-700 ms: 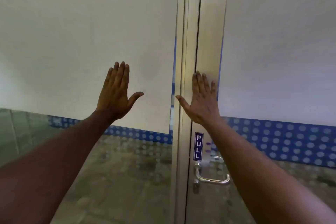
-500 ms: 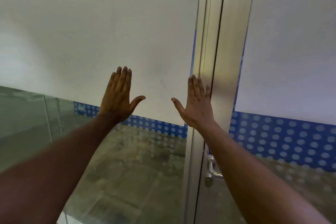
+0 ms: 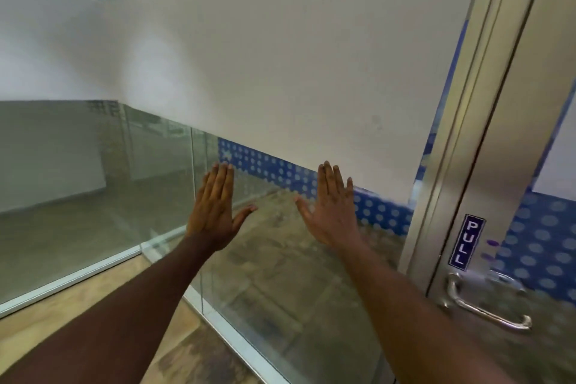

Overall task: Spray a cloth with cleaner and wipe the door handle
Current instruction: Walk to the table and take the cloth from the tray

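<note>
A silver lever door handle (image 3: 486, 305) sits low on the metal-framed glass door (image 3: 498, 165) at the right, under a blue PULL sticker (image 3: 466, 240). My left hand (image 3: 215, 212) and my right hand (image 3: 333, 209) are both raised flat in front of the glass wall, fingers straight, thumbs out, holding nothing. The right hand is well left of the handle and above it. No cloth or cleaner bottle is in view.
A glass wall (image 3: 280, 290) with a wide white film band (image 3: 249, 72) and a blue dotted strip (image 3: 271, 171) fills the left and centre. A glass corner post (image 3: 196, 196) stands behind my left hand. Wood-look floor (image 3: 93, 305) lies at lower left.
The view has swung left and down, so the door and handle now sit at the far right. Both hands stay raised, flat and empty, now in front of the glass wall instead of the door frame.
</note>
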`<state>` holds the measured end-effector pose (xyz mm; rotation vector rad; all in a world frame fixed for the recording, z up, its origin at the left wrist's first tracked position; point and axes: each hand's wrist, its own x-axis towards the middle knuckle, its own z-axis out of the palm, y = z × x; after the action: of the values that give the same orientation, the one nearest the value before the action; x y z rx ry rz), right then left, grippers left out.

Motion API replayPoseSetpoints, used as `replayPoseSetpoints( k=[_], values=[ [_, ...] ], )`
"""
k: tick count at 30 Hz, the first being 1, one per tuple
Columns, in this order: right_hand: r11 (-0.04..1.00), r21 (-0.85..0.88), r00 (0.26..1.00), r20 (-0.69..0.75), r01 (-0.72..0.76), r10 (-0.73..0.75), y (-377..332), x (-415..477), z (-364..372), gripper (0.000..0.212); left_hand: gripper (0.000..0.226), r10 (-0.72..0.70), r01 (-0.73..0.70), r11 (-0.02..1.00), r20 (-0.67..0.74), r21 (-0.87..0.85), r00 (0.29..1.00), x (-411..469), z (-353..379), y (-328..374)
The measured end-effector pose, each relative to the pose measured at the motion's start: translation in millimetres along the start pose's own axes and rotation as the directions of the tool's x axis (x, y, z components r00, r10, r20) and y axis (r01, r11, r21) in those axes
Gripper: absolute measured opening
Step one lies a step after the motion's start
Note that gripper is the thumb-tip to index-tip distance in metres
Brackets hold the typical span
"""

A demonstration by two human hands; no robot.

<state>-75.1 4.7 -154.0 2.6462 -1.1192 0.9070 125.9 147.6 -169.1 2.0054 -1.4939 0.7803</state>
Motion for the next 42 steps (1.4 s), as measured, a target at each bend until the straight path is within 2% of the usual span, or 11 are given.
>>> replayPoseSetpoints(
  k=[5, 8, 18, 25, 32, 38, 42],
  values=[
    [0.997, 0.071, 0.997, 0.073, 0.001, -0.006, -56.1, -16.8, 47.7, 0.088, 0.094, -0.08, 0.078, 0.997, 0.06, 0.026, 0.995, -49.5, -8.9, -47.5],
    [0.993, 0.116, 0.995, 0.098, -0.004, -0.008, -97.2, -28.4, 67.7, 0.094, 0.093, -0.124, 0.116, 0.99, 0.105, 0.078, 0.987, -82.5, -13.4, -79.6],
    [0.974, 0.216, 0.955, 0.269, 0.069, -0.128, -242.2, -79.7, 140.0, 0.097, 0.088, -0.203, 0.161, 0.972, 0.265, 0.17, 0.943, -216.0, -41.5, -171.6],
    [0.95, 0.289, 0.915, 0.338, 0.121, -0.22, -344.6, -119.9, 166.0, 0.083, 0.085, -0.352, 0.296, 0.93, 0.296, 0.219, 0.888, -302.7, -84.9, -225.6],
    [0.9, 0.385, 0.858, 0.373, 0.203, -0.353, -432.7, -172.9, 181.4, 0.08, 0.08, -0.588, 0.538, 0.808, 0.3, 0.239, 0.751, -386.9, -123.6, -255.7],
    [0.85, 0.414, 0.744, 0.444, 0.324, -0.5, -496.7, -216.5, 206.1, 0.079, 0.087, -0.746, 0.7, 0.664, 0.308, 0.265, 0.591, -461.8, -144.7, -270.9],
    [0.809, 0.441, 0.656, 0.484, 0.389, -0.579, -541.6, -241.6, 217.9, 0.079, 0.087, -0.834, 0.756, 0.552, 0.255, 0.352, 0.49, -502.6, -164.6, -273.6]
  ],
)
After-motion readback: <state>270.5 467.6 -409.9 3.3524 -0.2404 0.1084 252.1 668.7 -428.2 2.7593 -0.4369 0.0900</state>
